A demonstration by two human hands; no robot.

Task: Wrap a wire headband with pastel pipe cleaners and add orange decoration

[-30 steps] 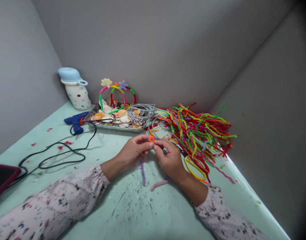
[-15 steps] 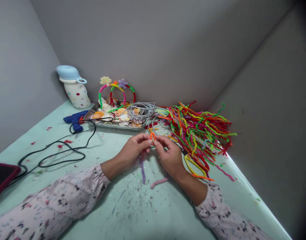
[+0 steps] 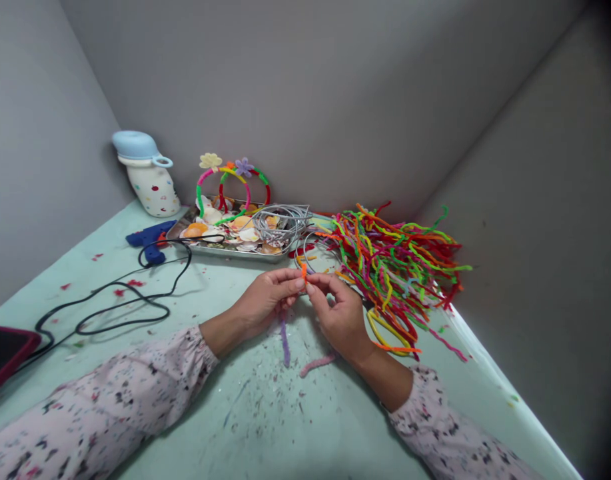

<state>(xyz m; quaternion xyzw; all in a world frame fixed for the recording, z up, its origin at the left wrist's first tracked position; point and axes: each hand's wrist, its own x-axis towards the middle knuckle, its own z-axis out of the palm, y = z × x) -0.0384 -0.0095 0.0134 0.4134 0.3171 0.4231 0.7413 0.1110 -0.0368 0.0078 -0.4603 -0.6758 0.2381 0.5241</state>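
Near the middle of the table, my left hand (image 3: pixel 265 300) and my right hand (image 3: pixel 338 313) meet, both pinching a small bent piece of orange pipe cleaner (image 3: pixel 304 272). Its top sticks up between the fingertips; the rest is hidden by them. A purple pipe cleaner (image 3: pixel 285 343) lies just below my left hand. Below my right hand is a pink pipe cleaner (image 3: pixel 316 365), its far end hidden by the wrist. Beyond the fingers, loops of grey wire (image 3: pixel 318 245) rest on the table.
A metal tray (image 3: pixel 225 253) holds shells, coiled wire and two colourful rings with flowers. At right sits a pile of pipe cleaners (image 3: pixel 400 260). Left are a blue glue gun (image 3: pixel 150 235) with black cable, a white bottle (image 3: pixel 152 190) and a red-edged device (image 3: pixel 5 353).
The orange piece has turned and narrowed between my fingertips, from an open loop to a thin upright shape. Both hands have stayed nearly in place.
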